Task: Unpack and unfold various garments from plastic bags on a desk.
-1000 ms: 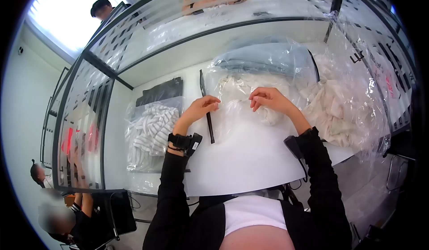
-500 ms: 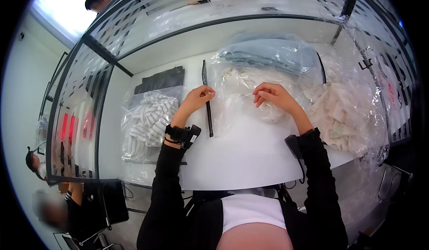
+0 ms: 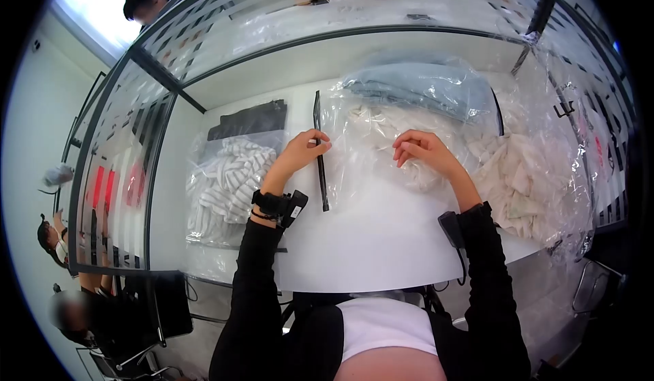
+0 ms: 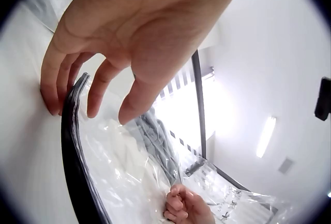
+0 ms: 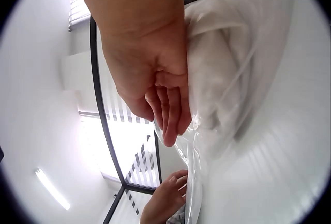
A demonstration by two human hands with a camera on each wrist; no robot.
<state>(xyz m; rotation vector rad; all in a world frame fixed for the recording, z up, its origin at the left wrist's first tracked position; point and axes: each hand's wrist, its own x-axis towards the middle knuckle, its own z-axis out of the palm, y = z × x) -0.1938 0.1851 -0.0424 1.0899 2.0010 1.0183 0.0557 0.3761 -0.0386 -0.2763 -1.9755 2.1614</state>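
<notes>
My left hand [image 3: 304, 150] hovers over the black edge strip [image 3: 323, 183] of a clear plastic bag [image 3: 344, 170], fingers loosely bent and spread apart. In the left wrist view its fingertips come down on both sides of the upper end of that strip, with no grip on it. Cream cloth [image 3: 371, 123] lies crumpled inside the bag. Over the bag's right part is my right hand [image 3: 430, 153], fingers relaxed and slightly curled, holding nothing. The right wrist view shows the bagged cloth [image 5: 217, 53] right beside this hand.
At the left lies a clear bag of striped cloth [image 3: 231, 180] with dark grey fabric [image 3: 248, 120] behind it. Folded light blue cloth [image 3: 422, 88] in plastic sits at the back, more cream cloth [image 3: 518, 183] at the right. A dark-framed partition [image 3: 354, 35] encloses the white table [image 3: 381, 251].
The head view has shifted slightly. My left hand's fingers have moved a little over the black strip, and the right hand stays nearly in place. The bags lie as before.
</notes>
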